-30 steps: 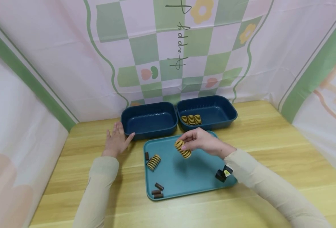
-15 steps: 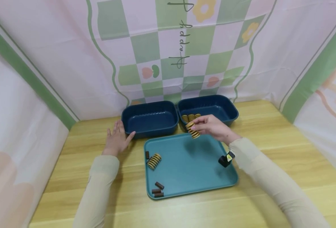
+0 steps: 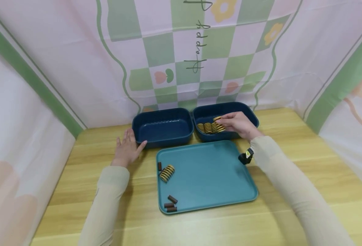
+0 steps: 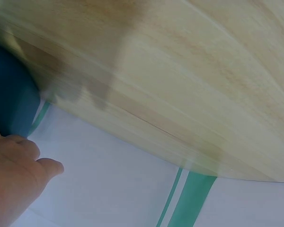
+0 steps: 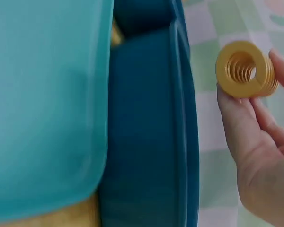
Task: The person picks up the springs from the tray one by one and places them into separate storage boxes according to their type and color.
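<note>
My right hand [image 3: 239,123] pinches a yellow coil spring [image 5: 224,71] between thumb and fingers over the right blue bin [image 3: 210,137]. The spring tilts beside a row of yellow springs [image 3: 208,128] standing along that bin's left front part. My left hand [image 3: 125,149], fingers spread, rests against the left front corner of the left blue bin [image 3: 165,140], which shows a bare floor. On the teal tray [image 3: 208,177], another yellow spring [image 3: 167,173] lies near the left edge. Small dark brown springs [image 3: 172,199] lie at the tray's near left corner.
Another small brown spring [image 3: 159,166] lies against the tray's left rim. Both bins stand side by side behind the tray, close to a patterned cloth backdrop [image 3: 159,48]. A black wrist camera [image 3: 246,156] hangs below my right sleeve. Everything stands on a wood-grain table [image 3: 107,212].
My right hand has carried the yellow spring from above the tray up and right to over the right bin. The left hand has stayed at the left bin's corner.
</note>
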The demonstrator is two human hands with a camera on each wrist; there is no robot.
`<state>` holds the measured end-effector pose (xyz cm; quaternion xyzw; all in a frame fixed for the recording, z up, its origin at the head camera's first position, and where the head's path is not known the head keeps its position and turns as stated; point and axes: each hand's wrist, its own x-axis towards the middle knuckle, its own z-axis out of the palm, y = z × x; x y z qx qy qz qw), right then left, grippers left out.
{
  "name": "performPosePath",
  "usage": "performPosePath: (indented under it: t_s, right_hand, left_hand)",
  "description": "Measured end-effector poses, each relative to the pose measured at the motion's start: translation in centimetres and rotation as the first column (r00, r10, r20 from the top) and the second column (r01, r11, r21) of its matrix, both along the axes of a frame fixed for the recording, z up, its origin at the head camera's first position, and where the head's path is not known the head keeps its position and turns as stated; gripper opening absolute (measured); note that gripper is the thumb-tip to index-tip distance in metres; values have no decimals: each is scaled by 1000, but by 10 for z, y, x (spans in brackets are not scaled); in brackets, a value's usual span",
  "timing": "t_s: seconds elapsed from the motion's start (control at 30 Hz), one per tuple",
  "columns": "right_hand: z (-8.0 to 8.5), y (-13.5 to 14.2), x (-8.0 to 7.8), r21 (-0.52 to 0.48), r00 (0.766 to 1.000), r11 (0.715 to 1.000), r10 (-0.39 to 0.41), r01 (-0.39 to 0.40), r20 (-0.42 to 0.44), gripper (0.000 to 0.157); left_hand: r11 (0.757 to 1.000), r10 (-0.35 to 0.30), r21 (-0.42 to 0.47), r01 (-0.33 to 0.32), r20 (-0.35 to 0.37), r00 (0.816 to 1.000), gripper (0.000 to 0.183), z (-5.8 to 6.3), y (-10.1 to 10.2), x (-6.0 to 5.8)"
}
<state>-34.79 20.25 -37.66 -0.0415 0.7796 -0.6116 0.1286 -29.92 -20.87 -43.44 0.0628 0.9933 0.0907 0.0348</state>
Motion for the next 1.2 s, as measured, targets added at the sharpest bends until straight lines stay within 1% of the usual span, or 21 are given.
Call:
performPosePath:
  t_s: [0.1, 0.17, 0.27, 0.37, 0.43, 0.5, 0.7, 0.77, 0.83, 0.97, 1.07, 1.2]
  right_hand:
    - [-5, 4, -6, 102, 996, 992, -73, 78, -51, 45]
    - [-9, 7, -10, 192, 989, 973, -118, 132, -85, 46]
    - [-16, 11, -15, 311, 977, 929, -165, 200, -136, 44]
    - [-21, 17, -21, 429, 964, 869, -174, 247, -202, 40]
    - [-23, 20, -26, 482, 958, 835, -175, 266, -226, 33]
    - [-25, 23, -30, 528, 958, 806, -162, 266, -235, 30]
    - [-25, 22, -40, 609, 974, 765, -104, 209, -203, 45]
    - [-24, 18, -41, 632, 976, 749, -93, 199, -196, 47]
    - [-25, 13, -42, 660, 977, 725, -85, 196, -196, 48]
    - [-27, 3, -42, 721, 975, 665, -56, 196, -213, 50]
    - [-28, -3, -43, 758, 976, 625, -29, 187, -216, 45]
    - [-30, -9, -43, 797, 983, 582, -24, 164, -185, 26]
  left_hand:
    - [1000, 3, 3, -3, -1, 1000, 84, -2, 0, -1]
    - [1000, 5, 3, -5, -5, 1000, 84, -3, -1, -2]
    - [1000, 8, 9, -8, -8, 1000, 84, -3, 0, -3]
    - [1000, 9, 9, -9, -11, 1000, 84, -2, 0, -4]
    - [1000, 10, 8, -10, -9, 1000, 84, -2, 1, -4]
    - [1000, 11, 4, -11, -6, 1000, 84, -2, 0, -4]
    - [1000, 13, 2, -13, 0, 1000, 85, -3, 0, -3]
    - [1000, 15, 4, -15, 2, 1000, 85, -2, 0, -3]
    - [1000, 16, 7, -16, 7, 1000, 85, -2, 0, -3]
    - [1000, 17, 16, -17, 17, 1000, 85, -1, 1, -3]
    - [1000, 18, 17, -18, 21, 1000, 85, -1, 1, -2]
    - [1000, 15, 11, -15, 14, 1000, 85, -1, 0, -3]
